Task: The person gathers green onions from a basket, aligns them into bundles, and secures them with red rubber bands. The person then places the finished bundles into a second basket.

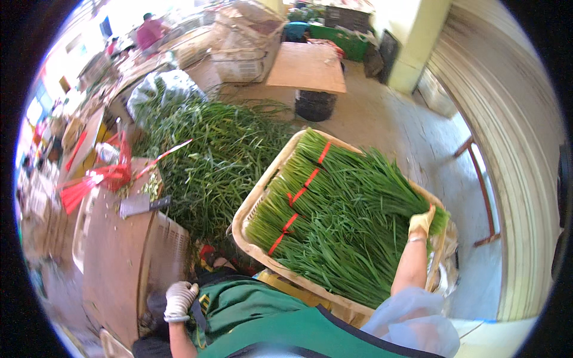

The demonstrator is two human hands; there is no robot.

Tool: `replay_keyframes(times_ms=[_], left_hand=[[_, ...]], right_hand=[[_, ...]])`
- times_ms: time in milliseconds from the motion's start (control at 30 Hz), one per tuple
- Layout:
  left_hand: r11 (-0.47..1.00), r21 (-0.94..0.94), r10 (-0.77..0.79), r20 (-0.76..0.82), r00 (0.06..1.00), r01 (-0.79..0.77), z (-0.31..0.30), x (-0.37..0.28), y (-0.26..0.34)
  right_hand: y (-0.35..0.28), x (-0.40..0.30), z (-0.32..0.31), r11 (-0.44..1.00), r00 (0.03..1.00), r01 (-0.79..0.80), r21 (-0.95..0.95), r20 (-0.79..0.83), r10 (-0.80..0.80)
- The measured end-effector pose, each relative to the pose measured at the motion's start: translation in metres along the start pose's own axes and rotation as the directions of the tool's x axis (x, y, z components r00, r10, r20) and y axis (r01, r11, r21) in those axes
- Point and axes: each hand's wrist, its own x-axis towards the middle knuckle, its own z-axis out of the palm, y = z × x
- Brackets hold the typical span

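A cream plastic crate (250, 199) stands before me, filled with bundles of green leafy stalks (340, 215) bound by red ties (283, 235). My right hand (421, 221), in a pale glove, is at the crate's far right corner, closed around the end of a bundle there. My left hand (181, 297), in a whitish ribbed glove, is curled beside the green apron (255, 300); whether anything is inside it cannot be seen. Left of the crate lies a loose heap of greens (215, 152). A cleaver (142, 206) rests on a brown board (117, 250), near red plastic strips (85, 188).
A wooden board (309, 67) lies on a black bucket (314, 105) beyond the crate. Large stacked crates (241, 62) stand behind the heap, near a clear plastic bag (174, 85). A pillar (414, 44) rises at the back right. A person (150, 33) is far off at upper left.
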Motion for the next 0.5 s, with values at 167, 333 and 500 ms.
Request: replay_keyframes(times_ms=[167,333,500], left_hand=[[0.997,0.069,-0.024,0.016,1.000,0.023,-0.003,-0.004,0.005],[0.998,0.066,-0.003,-0.129,0.992,0.011,-0.017,-0.020,0.012],[0.993,0.120,0.019,-0.179,0.984,0.003,-0.032,-0.011,0.037]], right_hand=[[-0.035,0.044,-0.020,0.436,0.926,-0.304,0.847,0.155,0.345],[-0.268,0.026,-0.047,0.668,0.995,-0.092,0.739,0.044,0.088],[-0.408,-0.035,-0.029,0.846,0.808,0.451,0.284,0.272,-0.523]])
